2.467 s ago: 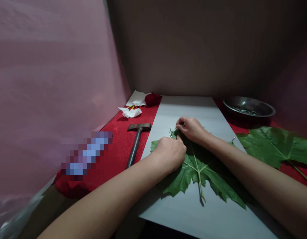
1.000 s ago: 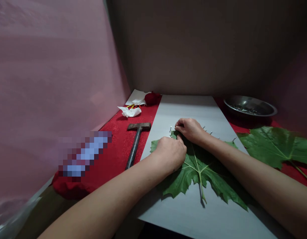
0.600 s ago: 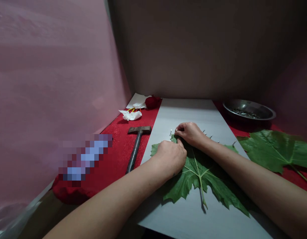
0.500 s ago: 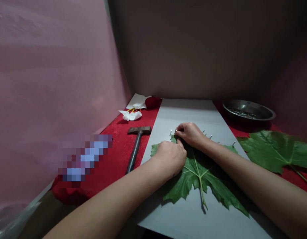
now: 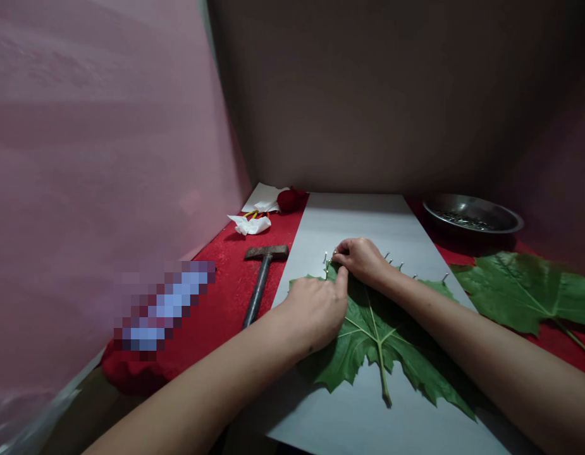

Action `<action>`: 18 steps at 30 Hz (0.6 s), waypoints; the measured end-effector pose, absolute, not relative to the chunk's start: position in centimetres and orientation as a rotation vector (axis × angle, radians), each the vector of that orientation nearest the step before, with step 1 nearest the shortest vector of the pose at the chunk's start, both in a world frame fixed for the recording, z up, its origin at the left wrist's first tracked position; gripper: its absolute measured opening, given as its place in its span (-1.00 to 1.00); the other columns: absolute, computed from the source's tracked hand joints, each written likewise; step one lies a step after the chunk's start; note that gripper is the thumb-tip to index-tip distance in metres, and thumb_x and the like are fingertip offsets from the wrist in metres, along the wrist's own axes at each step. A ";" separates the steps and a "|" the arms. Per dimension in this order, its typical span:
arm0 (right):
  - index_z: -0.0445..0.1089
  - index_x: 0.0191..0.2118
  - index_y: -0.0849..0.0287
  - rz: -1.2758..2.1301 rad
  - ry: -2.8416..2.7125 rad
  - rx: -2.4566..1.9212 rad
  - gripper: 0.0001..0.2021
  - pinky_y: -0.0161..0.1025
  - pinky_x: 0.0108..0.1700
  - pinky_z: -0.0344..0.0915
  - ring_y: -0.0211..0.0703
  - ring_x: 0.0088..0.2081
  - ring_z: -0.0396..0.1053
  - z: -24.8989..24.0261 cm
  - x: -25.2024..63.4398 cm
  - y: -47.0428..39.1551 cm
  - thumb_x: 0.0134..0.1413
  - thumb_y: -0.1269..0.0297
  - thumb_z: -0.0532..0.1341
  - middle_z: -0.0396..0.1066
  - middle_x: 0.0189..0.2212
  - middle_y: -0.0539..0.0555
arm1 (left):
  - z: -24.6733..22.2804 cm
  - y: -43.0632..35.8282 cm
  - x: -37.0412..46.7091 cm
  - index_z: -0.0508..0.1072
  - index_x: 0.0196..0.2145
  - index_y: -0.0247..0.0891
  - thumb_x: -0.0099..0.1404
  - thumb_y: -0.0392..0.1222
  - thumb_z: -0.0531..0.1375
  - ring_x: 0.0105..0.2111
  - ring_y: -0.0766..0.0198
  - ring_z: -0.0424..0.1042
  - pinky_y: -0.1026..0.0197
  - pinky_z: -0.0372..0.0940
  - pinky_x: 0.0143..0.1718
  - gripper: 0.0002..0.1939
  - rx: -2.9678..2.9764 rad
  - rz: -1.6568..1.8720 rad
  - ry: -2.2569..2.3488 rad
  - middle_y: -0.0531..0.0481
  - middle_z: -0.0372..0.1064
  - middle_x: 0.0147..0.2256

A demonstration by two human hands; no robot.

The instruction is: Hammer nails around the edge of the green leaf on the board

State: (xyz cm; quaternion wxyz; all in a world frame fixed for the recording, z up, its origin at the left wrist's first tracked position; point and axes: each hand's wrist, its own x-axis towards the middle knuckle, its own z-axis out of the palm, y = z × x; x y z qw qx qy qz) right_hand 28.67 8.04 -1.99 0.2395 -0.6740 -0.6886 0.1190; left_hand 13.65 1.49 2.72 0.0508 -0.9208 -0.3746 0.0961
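Observation:
A large green leaf (image 5: pixel 380 338) lies on a white board (image 5: pixel 353 215), its stalk toward me. Several nails (image 5: pixel 401 265) stand along its far edge, some partly hidden by my right arm. At the leaf's far tip, the thumb and fingers of my right hand (image 5: pixel 361 258) pinch a nail (image 5: pixel 334 251), only its head end showing. My left hand (image 5: pixel 320 309) rests on the leaf's left part, index finger stretched toward the pinched nail, the other fingers curled and partly hidden. Nothing shows in it. More nails (image 5: pixel 326 258) stand just left of my right fingertips.
Left of the board, a hammer (image 5: pixel 261 278) lies on red cloth (image 5: pixel 202 335). Behind it are crumpled white tissue (image 5: pixel 249 224) and a dark red object (image 5: pixel 288 200). On the right are a metal bowl (image 5: pixel 472 215) of nails and another leaf (image 5: pixel 529 291). A pixelated patch covers something at left.
My left hand has drawn slightly back toward me, its index finger now straighter. My right hand keeps its pinch at the leaf's tip. The whole view has shifted slightly.

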 end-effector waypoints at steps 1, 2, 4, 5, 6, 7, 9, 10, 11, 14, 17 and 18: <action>0.52 -0.36 0.17 0.321 -1.888 -1.847 -0.86 -0.34 -0.35 0.17 -0.21 -0.39 0.39 -2.0 28.7 8.0 -0.04 0.31 0.23 0.51 -0.44 0.07 | 3.0 1.4 13.0 0.01 0.21 -0.37 0.17 -0.38 -0.03 -0.41 0.08 0.49 0.15 0.24 -0.49 -0.38 -2.799 0.260 -1.167 -0.13 0.50 -0.36; 0.52 -0.36 0.17 0.315 -1.891 -1.848 -0.86 -0.34 -0.35 0.16 -0.21 -0.39 0.39 -2.0 28.7 8.0 -0.03 0.31 0.22 0.51 -0.43 0.07 | 3.3 1.4 12.2 0.03 0.20 -0.32 0.20 -0.36 -0.04 -0.41 0.08 0.49 0.14 0.24 -0.49 -0.41 -2.784 0.224 -1.213 -0.12 0.50 -0.35; 0.53 -0.37 0.17 0.309 -1.897 -1.845 -0.86 -0.33 -0.36 0.15 -0.20 -0.39 0.38 -2.0 28.7 7.9 -0.03 0.31 0.22 0.51 -0.44 0.07 | 3.7 1.8 10.5 0.14 0.13 -0.24 0.26 -0.29 -0.09 -0.39 0.05 0.49 0.10 0.26 -0.46 -0.53 -2.709 0.157 -1.356 -0.14 0.49 -0.30; 0.53 -0.37 0.17 0.308 -1.898 -1.843 -0.86 -0.33 -0.37 0.15 -0.20 -0.39 0.38 -2.0 28.7 7.9 -0.03 0.30 0.22 0.51 -0.44 0.07 | 3.8 2.1 9.5 0.20 0.07 -0.24 0.28 -0.24 -0.10 -0.38 0.02 0.49 0.07 0.27 -0.44 -0.59 -2.654 0.132 -1.448 -0.17 0.48 -0.30; 0.53 -0.37 0.17 0.306 -1.898 -1.843 -0.87 -0.33 -0.38 0.14 -0.20 -0.40 0.38 -2.0 28.7 7.8 -0.03 0.30 0.22 0.51 -0.44 0.07 | 3.8 2.5 8.6 0.25 0.00 -0.27 0.29 -0.21 -0.12 -0.36 -0.02 0.49 0.04 0.28 -0.42 -0.63 -2.598 0.107 -1.537 -0.20 0.47 -0.30; 0.52 -0.37 0.17 0.303 -1.901 -1.843 -0.87 -0.33 -0.38 0.14 -0.20 -0.39 0.38 -2.0 28.7 7.8 -0.03 0.29 0.22 0.51 -0.44 0.07 | 3.7 2.9 7.7 0.28 -0.06 -0.30 0.29 -0.17 -0.12 -0.33 -0.07 0.48 0.00 0.29 -0.40 -0.66 -2.547 0.086 -1.619 -0.25 0.45 -0.27; 0.52 -0.36 0.16 0.289 -1.905 -1.843 -0.86 -0.33 -0.38 0.14 -0.19 -0.38 0.38 -2.0 28.7 7.7 -0.02 0.29 0.22 0.51 -0.42 0.08 | 3.0 3.6 6.3 0.29 -0.13 -0.36 0.28 -0.11 -0.10 -0.25 -0.19 0.45 -0.09 0.29 -0.37 -0.66 -2.473 0.053 -1.757 -0.36 0.40 -0.20; 0.52 -0.36 0.16 0.281 -1.905 -1.844 -0.86 -0.32 -0.37 0.14 -0.18 -0.37 0.38 -2.0 28.7 7.7 -0.02 0.28 0.22 0.51 -0.41 0.08 | 2.5 3.9 5.8 0.29 -0.15 -0.38 0.26 -0.09 -0.07 -0.23 -0.22 0.44 -0.13 0.29 -0.35 -0.66 -2.459 0.044 -1.814 -0.40 0.38 -0.19; 0.52 -0.36 0.16 0.278 -1.906 -1.845 -0.86 -0.32 -0.37 0.14 -0.17 -0.36 0.38 -2.0 28.7 7.7 -0.02 0.29 0.21 0.51 -0.40 0.08 | 1.9 4.2 5.4 0.29 -0.15 -0.39 0.24 -0.08 -0.04 -0.23 -0.24 0.44 -0.16 0.28 -0.33 -0.65 -2.460 0.035 -1.867 -0.41 0.38 -0.19; 0.52 -0.36 0.15 0.275 -1.914 -1.837 -0.85 -0.32 -0.36 0.14 -0.17 -0.34 0.39 -2.1 28.8 7.7 -0.01 0.29 0.20 0.51 -0.40 0.08 | 0.4 4.9 4.7 0.26 -0.08 -0.36 0.20 -0.11 0.01 -0.21 -0.23 0.44 -0.19 0.26 -0.25 -0.63 -2.492 -0.049 -2.026 -0.39 0.40 -0.21; 0.52 -0.36 0.15 0.276 -1.916 -1.831 -0.84 -0.32 -0.35 0.15 -0.17 -0.34 0.40 -2.2 28.8 7.8 -0.01 0.29 0.20 0.51 -0.40 0.08 | -0.1 6.0 3.9 0.27 -0.12 -0.35 0.12 -0.17 0.06 -0.23 -0.17 0.45 -0.14 0.26 -0.23 -0.64 -2.547 -0.231 -2.207 -0.31 0.42 -0.31; 0.52 -0.36 0.15 0.277 -1.911 -1.832 -0.84 -0.32 -0.35 0.15 -0.16 -0.34 0.40 -2.2 28.8 7.8 -0.02 0.28 0.20 0.51 -0.39 0.08 | 0.0 6.4 3.5 0.30 -0.20 -0.34 0.09 -0.18 0.08 -0.30 -0.11 0.47 -0.09 0.29 -0.28 -0.70 -2.598 -0.294 -2.273 -0.25 0.41 -0.38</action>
